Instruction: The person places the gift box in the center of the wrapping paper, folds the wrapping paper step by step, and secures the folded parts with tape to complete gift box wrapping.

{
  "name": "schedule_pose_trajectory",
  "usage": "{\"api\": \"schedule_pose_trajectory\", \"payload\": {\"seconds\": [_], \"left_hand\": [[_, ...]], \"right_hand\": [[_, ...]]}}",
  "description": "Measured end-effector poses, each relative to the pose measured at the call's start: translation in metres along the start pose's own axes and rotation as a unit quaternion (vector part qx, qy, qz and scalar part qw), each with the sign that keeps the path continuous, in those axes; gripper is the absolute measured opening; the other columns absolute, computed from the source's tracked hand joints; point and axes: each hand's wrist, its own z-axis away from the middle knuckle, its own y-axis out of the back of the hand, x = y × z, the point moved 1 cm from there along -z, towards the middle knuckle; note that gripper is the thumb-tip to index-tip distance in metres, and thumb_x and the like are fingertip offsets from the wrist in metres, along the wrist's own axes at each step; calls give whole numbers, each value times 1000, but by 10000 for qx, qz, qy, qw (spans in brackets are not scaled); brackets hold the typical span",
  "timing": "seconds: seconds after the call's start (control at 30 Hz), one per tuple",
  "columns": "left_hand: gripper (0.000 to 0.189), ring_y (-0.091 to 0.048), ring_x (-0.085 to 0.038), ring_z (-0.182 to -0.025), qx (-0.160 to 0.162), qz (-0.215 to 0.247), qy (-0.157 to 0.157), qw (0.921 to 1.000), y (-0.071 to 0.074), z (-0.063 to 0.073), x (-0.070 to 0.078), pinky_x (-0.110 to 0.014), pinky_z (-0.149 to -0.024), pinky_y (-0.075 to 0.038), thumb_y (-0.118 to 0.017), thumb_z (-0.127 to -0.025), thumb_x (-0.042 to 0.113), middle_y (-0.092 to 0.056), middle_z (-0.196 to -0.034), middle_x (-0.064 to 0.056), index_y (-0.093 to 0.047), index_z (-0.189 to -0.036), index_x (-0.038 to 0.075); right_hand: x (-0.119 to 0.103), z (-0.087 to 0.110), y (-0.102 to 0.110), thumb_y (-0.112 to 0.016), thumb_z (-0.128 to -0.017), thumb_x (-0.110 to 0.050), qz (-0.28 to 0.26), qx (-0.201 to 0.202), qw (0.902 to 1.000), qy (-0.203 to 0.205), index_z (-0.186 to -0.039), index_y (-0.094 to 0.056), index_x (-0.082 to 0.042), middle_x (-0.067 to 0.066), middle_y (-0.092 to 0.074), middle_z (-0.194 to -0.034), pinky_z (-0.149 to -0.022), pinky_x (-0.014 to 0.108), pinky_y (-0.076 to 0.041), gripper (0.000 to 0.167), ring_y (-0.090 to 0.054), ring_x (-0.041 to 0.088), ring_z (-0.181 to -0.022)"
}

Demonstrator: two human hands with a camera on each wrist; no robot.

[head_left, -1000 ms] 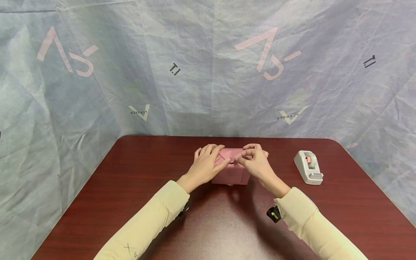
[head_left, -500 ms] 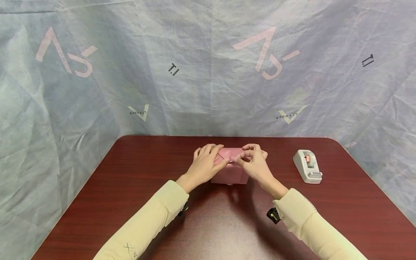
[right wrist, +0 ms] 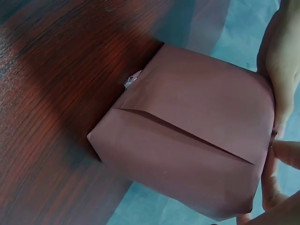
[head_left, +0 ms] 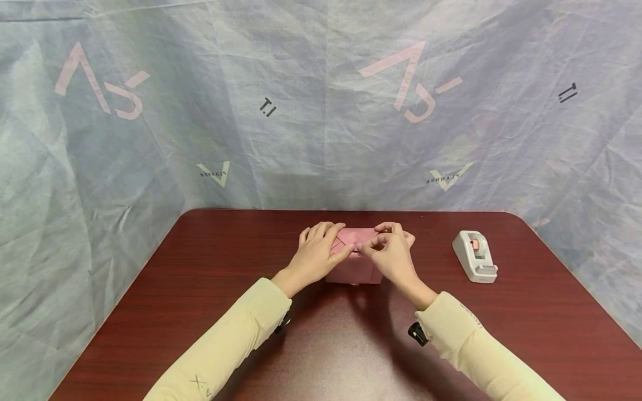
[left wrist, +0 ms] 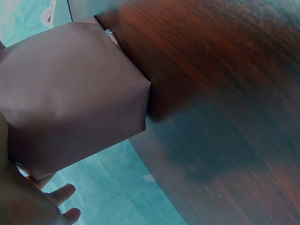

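Observation:
A box wrapped in pink paper stands on the table between both hands. My left hand holds it from the left, fingers over the top and thumb at the near top edge. With thumb and forefinger close together, my right hand pinches at that same edge, its other fingers around the right side. What lies between those fingertips is too small to tell. A folded paper seam crosses one side in the right wrist view. Something crumpled and shiny sticks out at the box's bottom edge.
A white tape dispenser stands to the right on the dark red wooden table. Grey printed cloth hangs behind the table and along its sides.
My right wrist and forearm have shifted slightly left, and the right fingertips have moved a little left along the near top edge. The left hand and the box look the same.

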Motion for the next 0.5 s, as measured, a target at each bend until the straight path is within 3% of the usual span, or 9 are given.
{"api": "schedule_pose_trajectory", "payload": {"seconds": [0.13, 0.23, 0.4, 0.5], "left_hand": [[62, -38, -19, -123, -23, 24, 1, 10000, 0, 0, -1, -52, -102, -23, -39, -89, 59, -44, -128, -3, -39, -137, 21], [62, -38, -19, -123, -46, 70, 14, 10000, -1, 0, -1, -52, -103, -22, -38, -89, 60, -44, -129, -3, -38, -137, 21], [61, -38, -19, -123, -35, 104, 3, 9999, 0, 0, -1, -52, -103, -22, -39, -89, 59, -44, -129, -3, -39, -137, 20], [60, -37, -21, -124, -42, 123, -13, 9999, -1, 0, 0, -52, -103, -22, -40, -90, 57, -44, -129, -4, -38, -137, 20]], "right_hand": [[0, 2, -1, -75, -72, -16, 285, 206, 9992, 203, -66, -68, -1, 14, -48, -113, -94, 48, -19, 17, -22, 37, -116], [1, 3, -2, -77, -71, -20, 421, 285, 9987, 88, -71, -68, -3, 15, -45, -115, -94, 50, -21, 19, -22, 37, -116], [5, 4, -1, -78, -70, -20, 67, 295, 9991, -294, -82, -64, -6, 16, -39, -116, -92, 47, -28, 24, -22, 36, -116], [8, 3, -1, -78, -71, -19, -169, 321, 9993, -100, -82, -64, -8, 15, -39, -116, -93, 47, -26, 20, -21, 35, -117]]}}
